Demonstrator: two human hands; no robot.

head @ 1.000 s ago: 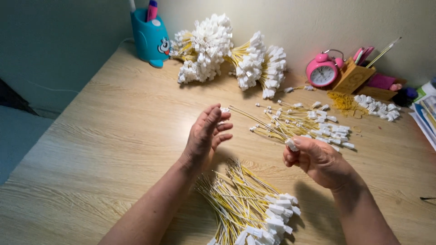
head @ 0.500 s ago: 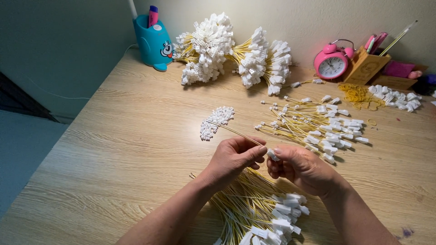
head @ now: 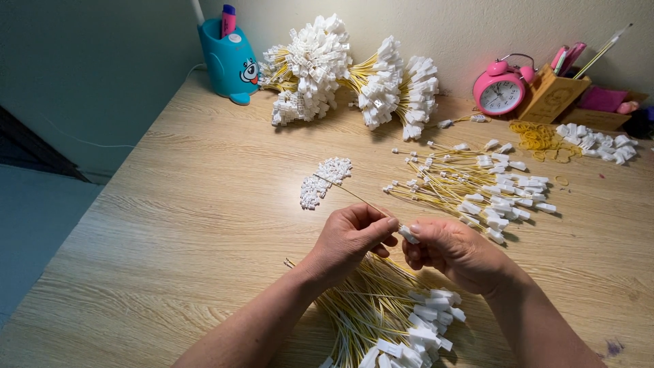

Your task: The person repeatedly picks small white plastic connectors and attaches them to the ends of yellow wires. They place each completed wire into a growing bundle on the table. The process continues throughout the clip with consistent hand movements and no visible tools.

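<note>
Still loads of yellow ties to go here

Left hand (head: pixel 351 235) pinches a yellow tie (head: pixel 351 194), right hand (head: pixel 453 249) clamps its white tag (head: pixel 409 234); finished bundles (head: pixel 354 78) at 12 o'clock, unworked pile (head: pixel 388 317) at 6.

Two bare forearms enter my view from bottom edge of frame, no sleeves visible anywhere. Left hand (head: pixel 351 238) at lower centre: no ring, no watch, no glove. Right hand (head: pixel 453 251) just right of it: likewise bare, no jewellery seen. Fingers (head: pixel 381 228) with short, plain nails, no polish that I can make out. Wrists bare, no bands.
</note>
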